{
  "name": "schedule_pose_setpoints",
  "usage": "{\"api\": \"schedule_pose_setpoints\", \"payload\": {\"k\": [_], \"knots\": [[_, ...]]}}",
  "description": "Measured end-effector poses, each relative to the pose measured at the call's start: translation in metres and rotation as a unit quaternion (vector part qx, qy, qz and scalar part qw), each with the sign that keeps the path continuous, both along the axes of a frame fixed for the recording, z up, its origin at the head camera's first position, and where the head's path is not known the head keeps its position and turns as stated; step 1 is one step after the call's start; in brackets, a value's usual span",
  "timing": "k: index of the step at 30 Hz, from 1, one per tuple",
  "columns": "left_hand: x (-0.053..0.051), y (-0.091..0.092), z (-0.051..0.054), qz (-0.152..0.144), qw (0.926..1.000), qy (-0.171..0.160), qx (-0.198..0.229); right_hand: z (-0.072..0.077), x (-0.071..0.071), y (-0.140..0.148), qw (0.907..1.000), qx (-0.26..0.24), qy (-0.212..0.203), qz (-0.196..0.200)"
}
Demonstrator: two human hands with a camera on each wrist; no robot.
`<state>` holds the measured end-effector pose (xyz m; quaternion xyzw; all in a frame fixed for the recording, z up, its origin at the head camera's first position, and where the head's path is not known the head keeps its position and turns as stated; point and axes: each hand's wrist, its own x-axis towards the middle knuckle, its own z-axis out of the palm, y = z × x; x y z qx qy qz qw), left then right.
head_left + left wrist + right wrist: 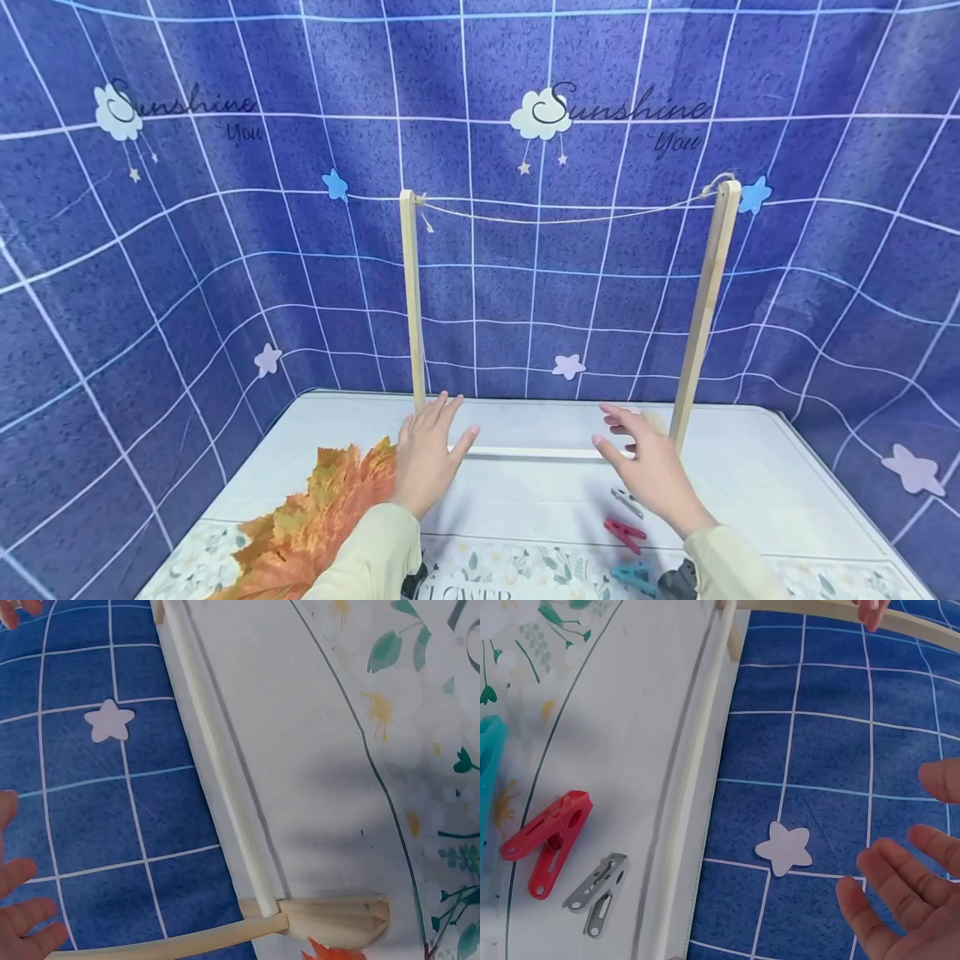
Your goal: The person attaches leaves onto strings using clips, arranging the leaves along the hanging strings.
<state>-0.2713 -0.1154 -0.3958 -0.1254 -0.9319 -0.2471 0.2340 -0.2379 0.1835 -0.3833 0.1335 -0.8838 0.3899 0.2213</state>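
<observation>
A wooden frame has a left post point(412, 300), a right post point(705, 321) and a pale bottom bar point(536, 452). Twine point(540, 222) sags between the post tops. My left hand point(429, 458) is held near the foot of the left post with fingers spread, gripping nothing. Close to the right post's lower end, my right hand point(651, 467) is also empty, its fingers loosely bent. Orange artificial maple leaves point(315, 508) lie at the left, partly behind my sleeve. Grey point(596, 892), red point(551, 844) and teal point(487, 772) clothespins lie near my right hand.
The white tabletop point(757, 492) carries a flower-printed band point(517, 558) along its near side. A blue gridded curtain point(525, 308) with stars hangs behind and at both sides. Dark objects show partly by each sleeve.
</observation>
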Motion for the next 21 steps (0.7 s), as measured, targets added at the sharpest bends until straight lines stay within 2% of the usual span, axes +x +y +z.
{"api": "schedule_pose_setpoints", "payload": {"k": [7, 12, 21], "knots": [[0.009, -0.01, 0.006, -0.006, 1.0, 0.002, 0.001, 0.001, 0.002, 0.005, 0.9999, -0.007, -0.002, 0.007], [0.016, -0.014, 0.011, -0.018, 0.9996, -0.001, 0.022, 0.003, 0.008, 0.007, 0.9998, -0.016, -0.002, 0.011], [0.026, -0.022, 0.019, -0.039, 0.9968, -0.028, 0.065, 0.005, 0.02, 0.012, 0.9996, -0.016, -0.005, 0.024]]}}
